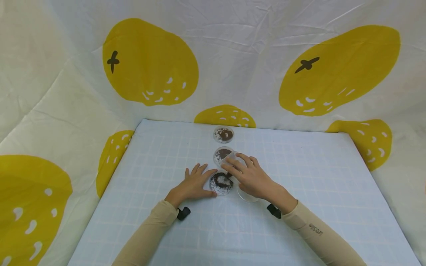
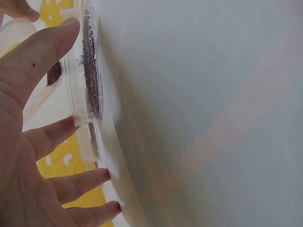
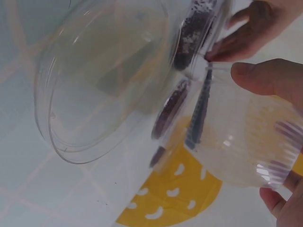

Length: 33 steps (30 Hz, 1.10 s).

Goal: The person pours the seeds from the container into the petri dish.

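A clear petri dish holds dark grains in a ring over white bits. My left hand holds it at the sides between thumb and forefinger, other fingers spread. In the left wrist view the dish shows a layer of dark grains along its bottom. My right hand grips a clear plastic cup, tipped over the dish's right side. Dark grains lie along the cup's lower side near its mouth. By the right hand lies a clear round lid or dish, partly hidden in the head view.
Beyond the near dish stand two more petri dishes in line, one close behind and one near the back edge, both with brown grains and white bits. The table has a pale blue checked cloth. A fruit-print curtain hangs behind.
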Each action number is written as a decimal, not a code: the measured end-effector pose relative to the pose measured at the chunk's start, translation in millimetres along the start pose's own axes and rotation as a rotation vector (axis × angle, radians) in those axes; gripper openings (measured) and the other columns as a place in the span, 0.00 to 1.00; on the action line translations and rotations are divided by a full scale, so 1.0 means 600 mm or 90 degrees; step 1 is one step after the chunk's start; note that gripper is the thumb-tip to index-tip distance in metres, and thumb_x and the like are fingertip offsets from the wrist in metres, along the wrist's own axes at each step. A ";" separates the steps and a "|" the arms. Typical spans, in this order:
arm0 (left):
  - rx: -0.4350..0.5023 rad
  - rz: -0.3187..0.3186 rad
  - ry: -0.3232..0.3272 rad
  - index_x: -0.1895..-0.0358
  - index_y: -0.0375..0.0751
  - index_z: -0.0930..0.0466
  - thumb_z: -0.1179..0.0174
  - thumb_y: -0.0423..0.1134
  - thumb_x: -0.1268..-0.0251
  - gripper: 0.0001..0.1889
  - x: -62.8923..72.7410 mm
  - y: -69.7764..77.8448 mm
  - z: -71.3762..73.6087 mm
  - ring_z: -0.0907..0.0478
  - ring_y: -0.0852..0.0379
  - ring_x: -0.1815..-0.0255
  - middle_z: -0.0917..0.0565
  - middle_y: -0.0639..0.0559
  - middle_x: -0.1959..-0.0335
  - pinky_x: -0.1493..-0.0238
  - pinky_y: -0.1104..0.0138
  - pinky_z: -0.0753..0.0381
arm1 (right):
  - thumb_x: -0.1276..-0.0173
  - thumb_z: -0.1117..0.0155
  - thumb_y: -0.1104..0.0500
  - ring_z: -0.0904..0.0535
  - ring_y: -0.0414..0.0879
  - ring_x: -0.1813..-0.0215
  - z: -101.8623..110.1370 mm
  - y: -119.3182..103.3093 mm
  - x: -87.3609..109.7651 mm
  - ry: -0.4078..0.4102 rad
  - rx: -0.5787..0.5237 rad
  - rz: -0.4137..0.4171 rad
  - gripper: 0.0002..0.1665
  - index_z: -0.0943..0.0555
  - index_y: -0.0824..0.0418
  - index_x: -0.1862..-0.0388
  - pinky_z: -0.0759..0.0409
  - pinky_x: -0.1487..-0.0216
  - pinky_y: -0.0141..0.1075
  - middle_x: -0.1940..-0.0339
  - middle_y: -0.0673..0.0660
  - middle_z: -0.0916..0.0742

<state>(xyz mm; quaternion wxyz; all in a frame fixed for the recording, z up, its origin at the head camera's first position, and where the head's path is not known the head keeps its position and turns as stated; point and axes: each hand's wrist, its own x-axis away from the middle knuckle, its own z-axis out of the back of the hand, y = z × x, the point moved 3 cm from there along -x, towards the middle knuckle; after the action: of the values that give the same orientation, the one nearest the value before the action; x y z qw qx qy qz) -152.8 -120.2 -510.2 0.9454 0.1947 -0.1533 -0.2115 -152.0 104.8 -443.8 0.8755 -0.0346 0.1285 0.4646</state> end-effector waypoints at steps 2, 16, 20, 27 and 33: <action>-0.002 0.000 0.000 0.22 0.60 0.41 0.32 0.66 0.44 0.47 -0.001 0.000 0.000 0.59 0.32 0.21 0.48 0.41 0.20 0.33 0.28 0.62 | 0.50 0.20 0.63 0.40 0.63 0.27 0.000 0.000 0.000 0.001 0.001 0.000 0.55 0.35 0.51 0.24 0.28 0.43 0.61 0.26 0.57 0.30; 0.000 0.001 0.002 0.22 0.60 0.41 0.32 0.66 0.44 0.47 0.001 0.001 0.000 0.58 0.32 0.21 0.47 0.41 0.20 0.33 0.28 0.62 | 0.52 0.19 0.62 0.39 0.63 0.27 -0.004 0.001 -0.001 0.014 0.016 0.003 0.56 0.35 0.51 0.24 0.27 0.45 0.61 0.26 0.56 0.31; 0.002 0.004 0.001 0.22 0.60 0.41 0.32 0.66 0.44 0.46 0.001 0.001 0.001 0.59 0.32 0.21 0.47 0.41 0.20 0.33 0.28 0.62 | 0.53 0.18 0.62 0.39 0.64 0.28 -0.004 0.002 0.000 0.017 0.020 0.004 0.57 0.35 0.51 0.24 0.26 0.45 0.61 0.26 0.56 0.31; -0.005 0.002 0.001 0.22 0.60 0.41 0.33 0.66 0.44 0.47 0.001 0.001 0.001 0.58 0.33 0.21 0.47 0.41 0.20 0.33 0.28 0.62 | 0.54 0.16 0.61 0.39 0.64 0.28 -0.004 0.004 0.002 0.015 0.000 -0.003 0.59 0.36 0.52 0.24 0.28 0.45 0.62 0.26 0.56 0.30; -0.004 -0.001 0.002 0.22 0.59 0.41 0.32 0.66 0.44 0.47 0.000 0.001 0.003 0.58 0.32 0.22 0.47 0.40 0.21 0.33 0.28 0.62 | 0.55 0.13 0.57 0.41 0.64 0.28 -0.009 0.018 0.007 -0.004 -0.101 -0.050 0.63 0.39 0.52 0.22 0.32 0.41 0.63 0.26 0.57 0.32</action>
<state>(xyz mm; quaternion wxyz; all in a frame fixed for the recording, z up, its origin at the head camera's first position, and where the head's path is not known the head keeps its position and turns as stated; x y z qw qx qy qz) -153.4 -120.1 -508.6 0.9463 0.1922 -0.1507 -0.2121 -159.5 113.3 -449.6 0.8880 -0.1075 0.0875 0.4385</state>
